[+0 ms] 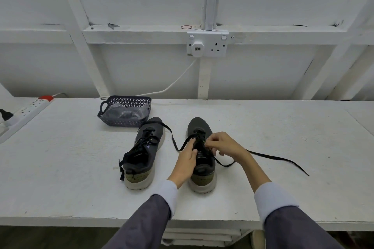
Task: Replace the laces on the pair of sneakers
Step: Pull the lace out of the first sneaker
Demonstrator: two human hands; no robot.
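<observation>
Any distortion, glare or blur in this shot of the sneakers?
Head view: wide-angle stretch enlarges the near sleeves; light is soft and even on the table, faint shadows beside the sneakers, no glare; left hand and right hand, pinching the lace, look slightly soft.

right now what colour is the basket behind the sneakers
Dark navy blue basket, clearest in the head view.
</observation>
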